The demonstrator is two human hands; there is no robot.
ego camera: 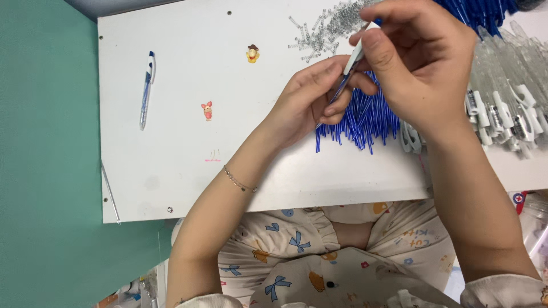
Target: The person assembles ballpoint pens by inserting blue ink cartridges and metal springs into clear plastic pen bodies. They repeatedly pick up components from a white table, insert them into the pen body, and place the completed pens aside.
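Over the white surface [188, 171], near its far edge, our left hand [308, 100] and right hand [416, 63] pinch one pen [349, 71]; we should keep it steady, parts aligned.

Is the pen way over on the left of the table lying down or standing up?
Lying down. The blue-and-white pen rests flat on the white table, alone, far from both hands, which are busy with a pen part above the blue refills.
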